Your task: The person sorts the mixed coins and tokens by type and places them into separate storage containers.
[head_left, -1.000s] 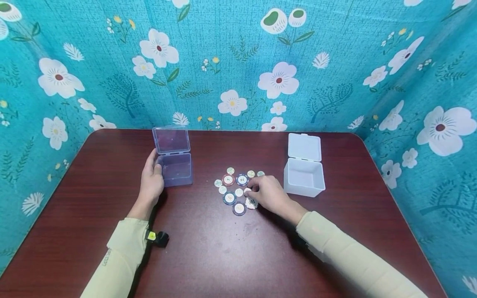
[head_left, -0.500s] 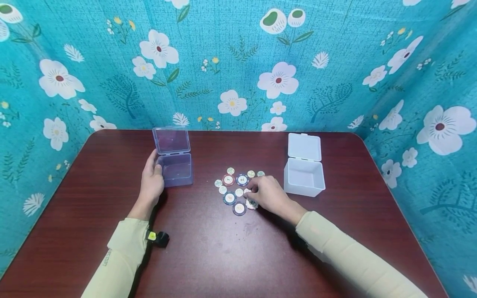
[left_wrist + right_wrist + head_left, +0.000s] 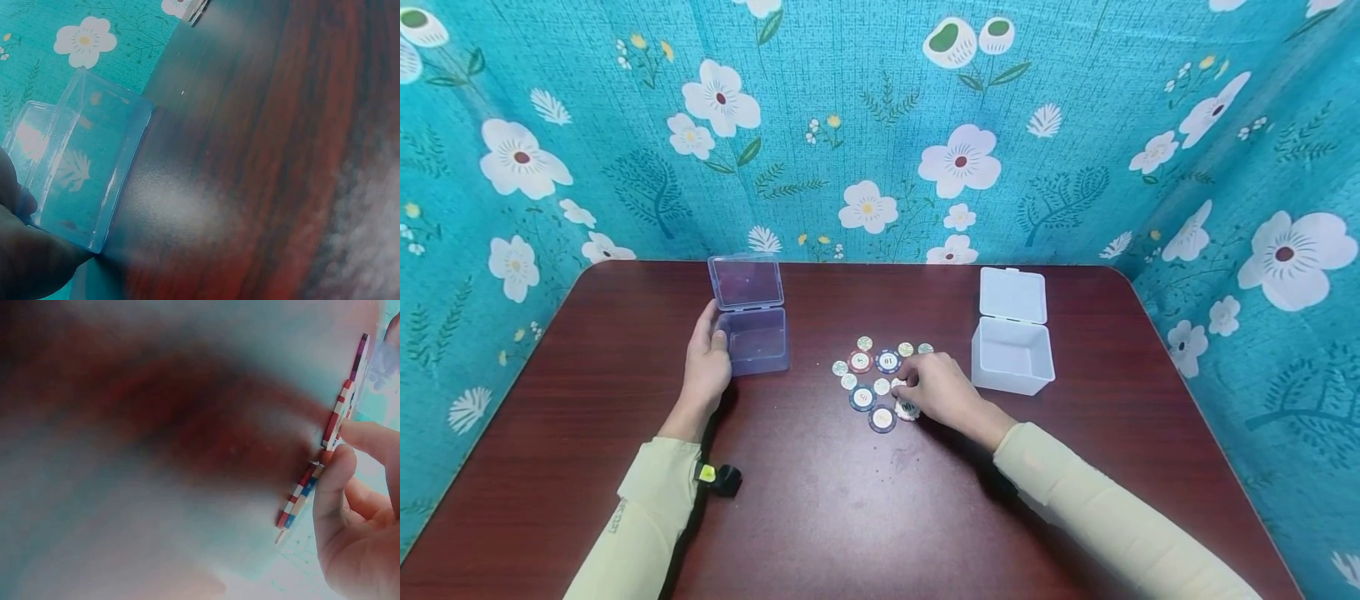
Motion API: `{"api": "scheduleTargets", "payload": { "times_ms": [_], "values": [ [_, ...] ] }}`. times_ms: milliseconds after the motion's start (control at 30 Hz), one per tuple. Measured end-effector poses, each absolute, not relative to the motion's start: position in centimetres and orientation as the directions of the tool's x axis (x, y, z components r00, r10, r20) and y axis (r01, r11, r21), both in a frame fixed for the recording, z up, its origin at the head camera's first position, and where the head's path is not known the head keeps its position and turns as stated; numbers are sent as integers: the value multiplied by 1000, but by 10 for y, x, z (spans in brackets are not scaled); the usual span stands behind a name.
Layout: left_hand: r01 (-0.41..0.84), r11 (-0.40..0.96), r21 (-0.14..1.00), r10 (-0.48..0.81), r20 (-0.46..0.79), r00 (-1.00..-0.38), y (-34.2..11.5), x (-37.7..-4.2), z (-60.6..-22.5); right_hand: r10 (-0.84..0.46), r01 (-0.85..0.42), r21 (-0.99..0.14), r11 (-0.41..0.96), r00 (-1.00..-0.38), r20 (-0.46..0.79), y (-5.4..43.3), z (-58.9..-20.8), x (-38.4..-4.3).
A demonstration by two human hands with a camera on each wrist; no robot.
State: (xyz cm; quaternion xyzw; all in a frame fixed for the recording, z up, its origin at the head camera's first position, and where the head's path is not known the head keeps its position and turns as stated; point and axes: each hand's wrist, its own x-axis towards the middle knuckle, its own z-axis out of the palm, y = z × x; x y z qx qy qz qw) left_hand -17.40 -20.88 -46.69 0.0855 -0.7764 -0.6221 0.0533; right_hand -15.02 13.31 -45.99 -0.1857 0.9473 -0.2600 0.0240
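Observation:
My left hand (image 3: 706, 362) grips the left side of a clear hinged plastic box (image 3: 758, 342), thumb on its near side; its lid stands raised. The left wrist view shows the fingers at the box (image 3: 94, 169). At the middle of the table, my right hand (image 3: 943, 387) pinches a small coin (image 3: 897, 384), mostly hidden by the fingertips. Just below it lies a white poker chip (image 3: 907, 411) marked 100, partly under the hand. Around these are a red chip (image 3: 860, 361), a blue chip (image 3: 888, 361), a dark green-blue chip (image 3: 862, 398) and a dark purple chip (image 3: 882, 418).
Several small coins (image 3: 882, 387) lie scattered among the chips. To the right stands a white plastic box (image 3: 1015, 382) with its lid tipped back. A floral curtain (image 3: 865, 125) hangs behind the dark wooden table (image 3: 850, 517).

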Motion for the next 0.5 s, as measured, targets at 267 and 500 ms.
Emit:
{"api": "scheduleTargets", "payload": {
  "times_ms": [267, 500],
  "values": [
    [-62, 211, 975, -194, -21, -981, -209, -175, -467, -360, -313, -490, 814, -933, -3, 130, -456, -153],
    [-68, 220, 973, -196, -24, -980, -209, -173, -466, -383, -306, -483, 820, -921, -67, 128, -450, -159]
  ]
}}
